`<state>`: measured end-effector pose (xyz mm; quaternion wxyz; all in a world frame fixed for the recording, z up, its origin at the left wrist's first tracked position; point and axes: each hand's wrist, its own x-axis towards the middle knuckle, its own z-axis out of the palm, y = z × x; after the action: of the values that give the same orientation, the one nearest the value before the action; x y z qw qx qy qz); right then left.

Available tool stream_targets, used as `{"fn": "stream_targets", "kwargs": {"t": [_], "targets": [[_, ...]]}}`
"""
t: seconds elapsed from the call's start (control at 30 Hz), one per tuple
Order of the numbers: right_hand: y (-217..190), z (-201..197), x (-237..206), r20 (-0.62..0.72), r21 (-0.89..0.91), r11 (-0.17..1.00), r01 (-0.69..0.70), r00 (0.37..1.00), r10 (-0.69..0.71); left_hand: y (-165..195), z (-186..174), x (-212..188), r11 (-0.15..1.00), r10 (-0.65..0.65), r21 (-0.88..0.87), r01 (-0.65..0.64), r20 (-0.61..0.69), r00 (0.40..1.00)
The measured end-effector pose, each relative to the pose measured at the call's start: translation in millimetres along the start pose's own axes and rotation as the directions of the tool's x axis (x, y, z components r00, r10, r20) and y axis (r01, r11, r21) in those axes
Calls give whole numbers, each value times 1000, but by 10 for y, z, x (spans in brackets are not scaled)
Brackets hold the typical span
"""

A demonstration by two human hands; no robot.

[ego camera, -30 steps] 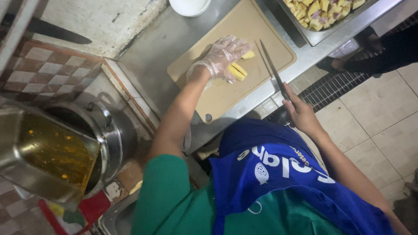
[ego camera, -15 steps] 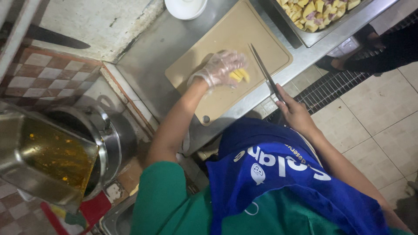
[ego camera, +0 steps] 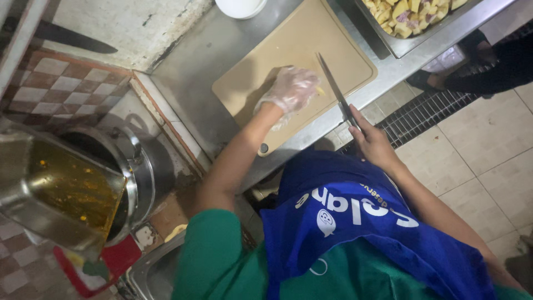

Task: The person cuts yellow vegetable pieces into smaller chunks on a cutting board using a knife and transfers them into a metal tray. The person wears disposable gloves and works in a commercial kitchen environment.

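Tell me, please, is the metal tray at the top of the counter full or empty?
Partly full at least: the metal tray holds a heap of cut yellow pieces. Its far part is out of frame, so how full cannot be told.

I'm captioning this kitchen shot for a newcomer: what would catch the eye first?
The gloved left hand presses a yellow food piece on the tan cutting board at top centre, while the right hand holds a long knife beside it. A metal tray of cut chunks sits top right.
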<state>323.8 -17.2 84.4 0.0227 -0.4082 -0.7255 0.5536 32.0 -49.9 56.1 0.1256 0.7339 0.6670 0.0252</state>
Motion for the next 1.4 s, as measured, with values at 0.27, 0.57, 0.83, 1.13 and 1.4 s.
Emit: {"fn": "stream_targets", "kwargs": {"t": [0.27, 0.57, 0.83, 1.13, 1.4], "targets": [[77, 6, 26, -136, -18, 974, 224, 965, -224, -320, 148, 140, 972, 222, 140, -188, -301, 927], [-83, -102, -40, -6, -173, 981, 87, 996, -89, -544, 121, -210, 722, -188, -668, -178, -437, 880], [-282, -84, 138, 49, -292, 948, 124, 992, -115, -514, 40, -148, 932, -273, -287, 222, -151, 950], [-509, -290, 403, 196, -470, 770, 431, 902, -385, -559, 65, 352, 939, -215, -340, -41, -677, 703], [-394, -326, 556, 275, -531, 695, 485, 874, -400, -417, 83, 814, 975, -81, -220, 33, -214, 973]]}}
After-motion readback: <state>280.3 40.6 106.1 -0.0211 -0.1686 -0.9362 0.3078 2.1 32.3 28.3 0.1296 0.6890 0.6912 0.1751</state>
